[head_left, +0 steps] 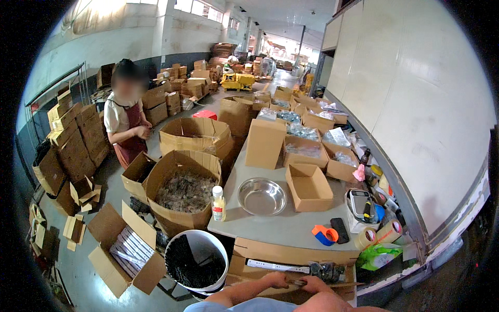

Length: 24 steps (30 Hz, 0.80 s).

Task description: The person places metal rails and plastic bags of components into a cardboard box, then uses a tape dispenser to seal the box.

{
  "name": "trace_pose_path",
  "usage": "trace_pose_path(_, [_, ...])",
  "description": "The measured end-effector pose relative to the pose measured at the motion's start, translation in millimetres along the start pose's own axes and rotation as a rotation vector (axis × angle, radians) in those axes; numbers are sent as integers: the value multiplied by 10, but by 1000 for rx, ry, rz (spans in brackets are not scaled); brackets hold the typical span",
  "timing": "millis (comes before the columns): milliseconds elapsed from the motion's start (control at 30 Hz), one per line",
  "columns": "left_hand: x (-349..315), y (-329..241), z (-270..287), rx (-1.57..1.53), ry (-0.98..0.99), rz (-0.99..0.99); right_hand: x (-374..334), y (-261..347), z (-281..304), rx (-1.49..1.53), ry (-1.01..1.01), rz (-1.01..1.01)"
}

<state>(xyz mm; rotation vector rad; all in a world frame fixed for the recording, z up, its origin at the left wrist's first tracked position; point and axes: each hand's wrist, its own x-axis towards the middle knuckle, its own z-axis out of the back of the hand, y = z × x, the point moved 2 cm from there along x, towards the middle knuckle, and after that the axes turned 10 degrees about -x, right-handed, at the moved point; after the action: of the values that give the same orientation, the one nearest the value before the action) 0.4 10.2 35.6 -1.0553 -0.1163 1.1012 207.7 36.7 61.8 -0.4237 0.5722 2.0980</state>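
Note:
Close to my body, my left hand (275, 281) and my right hand (315, 285) nearly meet over a long open cardboard box (291, 248). Their fingers are closed around something small and brownish between them, too small to name. Just beyond the hands, a white metal slide rail (278, 266) lies in the box. Clear plastic bags of dark parts (327, 271) lie to its right, beside my right hand. A white bucket (223, 255) of black parts stands to the left of my left hand.
On the grey table (247, 224) are a steel bowl (261, 196), an open carton (310, 192), a bottle (218, 204) and tape rolls (365, 238). At left are a large carton of bagged parts (187, 192) and a box of white rails (131, 249). A co-worker (127, 114) stands beyond.

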Motion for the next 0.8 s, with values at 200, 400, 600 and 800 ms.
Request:
trace_pose_path(200, [583,482,-381,58,-23,-206,141,-343,-315,1,-25,72])
trace_pose_path(400, [185,122,-148,-17,-106,-15,25,-106,-84,0,27,47])
trace_pose_path(600, [13,-27,27,-10,-87,24,-5,61,123,33,-28,-1])
trace_pose_path(800, [-275,-285,188,-45,-54,93,20,-57,11,6,-54,24])
